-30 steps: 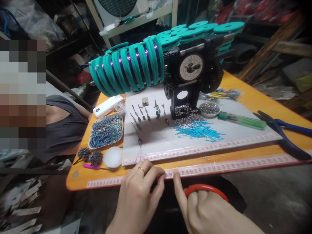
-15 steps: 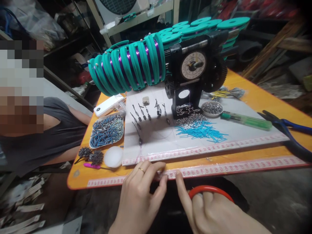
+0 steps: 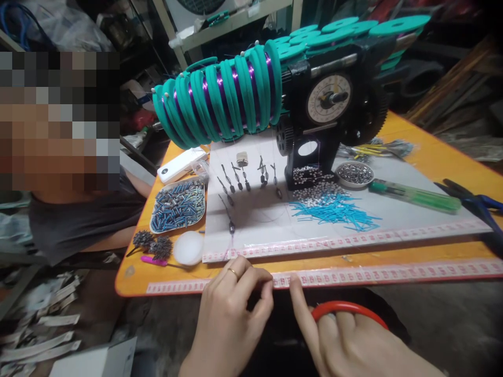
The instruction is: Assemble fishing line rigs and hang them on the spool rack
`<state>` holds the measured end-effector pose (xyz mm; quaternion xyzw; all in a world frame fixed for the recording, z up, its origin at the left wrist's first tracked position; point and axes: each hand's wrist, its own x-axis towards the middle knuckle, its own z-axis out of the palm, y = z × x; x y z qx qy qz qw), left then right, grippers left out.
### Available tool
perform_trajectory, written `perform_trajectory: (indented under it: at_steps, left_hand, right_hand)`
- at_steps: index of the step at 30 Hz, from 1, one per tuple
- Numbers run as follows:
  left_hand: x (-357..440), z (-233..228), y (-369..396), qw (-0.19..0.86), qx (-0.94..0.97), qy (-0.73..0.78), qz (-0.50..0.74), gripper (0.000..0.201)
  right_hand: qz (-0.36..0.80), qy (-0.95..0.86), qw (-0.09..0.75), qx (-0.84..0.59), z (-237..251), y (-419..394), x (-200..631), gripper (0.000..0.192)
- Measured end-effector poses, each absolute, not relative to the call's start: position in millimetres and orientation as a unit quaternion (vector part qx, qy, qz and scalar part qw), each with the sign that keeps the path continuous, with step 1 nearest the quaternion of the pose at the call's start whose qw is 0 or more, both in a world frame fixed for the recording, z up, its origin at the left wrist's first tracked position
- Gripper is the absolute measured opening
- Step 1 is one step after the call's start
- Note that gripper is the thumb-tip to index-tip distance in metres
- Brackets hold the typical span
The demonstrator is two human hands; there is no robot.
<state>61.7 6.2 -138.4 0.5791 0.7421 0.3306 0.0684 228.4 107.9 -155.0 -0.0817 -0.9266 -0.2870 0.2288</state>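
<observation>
Pinching left hand (image 3: 231, 319): thumb and index tips look brought together over the white measuring tape with red figures (image 3: 393, 269) along the front edge of the orange table (image 3: 134, 280); I cannot tell whether anything sits between them.
Right hand (image 3: 348, 343): index finger straight, its tip on the same tape, apart from but near the left fingertips; the other fingers curl around a glossy red plastic loop handle (image 3: 353, 306), the rest of that tool hidden.
Purple strand: the thin purple thread (image 3: 232, 242) runs from a small dark oval weight (image 3: 232, 228) down toward the left hand, where it is lost to view.
Teal spools: round teal discs (image 3: 220, 99) wound with purple, mounted on a black geared machine (image 3: 327, 154).
Hanging weights, done: several small dark weights (image 3: 247, 186) hang below the spools, so those lines seem set up.
Loose parts, left: slim bright-blue sticks (image 3: 336, 213) lie piled and unused; the strand's handling looks unfinished.
</observation>
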Motion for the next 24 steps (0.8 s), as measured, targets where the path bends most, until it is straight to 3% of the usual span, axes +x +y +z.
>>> perform_trajectory:
  at_steps: [14, 24]
  left_hand:
    - [60.3, -139.2, 7.9, 0.047, 0.594, 0.737, 0.32, 0.016]
    - [59.5, -141.4, 6.2, 0.054, 0.597, 0.737, 0.312, 0.014]
  right_hand:
    - [-0.339, -0.917, 0.203, -0.048, -150.8, 104.7, 219.2, 0.051]
    - [-0.312, -0.93, 0.186, -0.051, -147.4, 100.7, 218.7, 0.051]
